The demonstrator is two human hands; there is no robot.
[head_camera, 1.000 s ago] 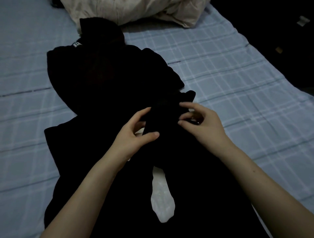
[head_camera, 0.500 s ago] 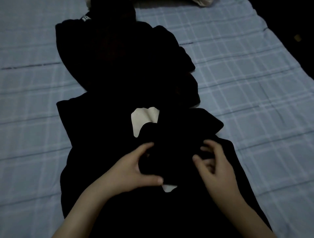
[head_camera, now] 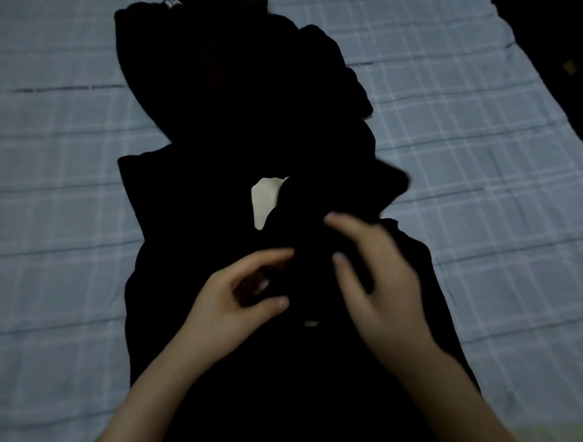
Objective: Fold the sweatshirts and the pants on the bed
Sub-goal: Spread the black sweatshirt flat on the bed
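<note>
Lying lengthwise down the middle of the bed (head_camera: pixel 473 157): one black garment (head_camera: pixel 189 221), soft matte cloth. It is too dark to tell whether it is a sweatshirt or pants.

- Position: spread flat from mid-frame to the near edge, under both forearms. Its left border is straight, with a squared corner at the upper left.
- Raised fold (head_camera: pixel 347 189): a thick, bunched roll of the same black cloth lies across the garment's centre. It sits directly at the fingertips of both hands and runs up and to the right.
- Left hand (head_camera: pixel 239 299): rests on the garment. Its fingers (head_camera: pixel 277 254) are curled, with forefinger and thumb curved toward each other round the near end of the roll.
- Right hand (head_camera: pixel 378 284): motion-blurred, over the roll's right side. Its fingers (head_camera: pixel 337 219) are spread and bent, the tips on the cloth. Whether they grip cannot be told.
- Pale patch (head_camera: pixel 265 202): cream, smooth, with curved edges, just beyond the left forefinger beside the roll. A smaller pale sliver (head_camera: pixel 310 323) shows between the two wrists.
- Second black garment (head_camera: pixel 236 79): a rumpled heap of rounded, lobed outline. It touches the far end of the first, and a small white tag (head_camera: pixel 170 3) shows at its top edge.
- Bedding: pale blue woven sheet with a white windowpane check, lightly creased.
</note>
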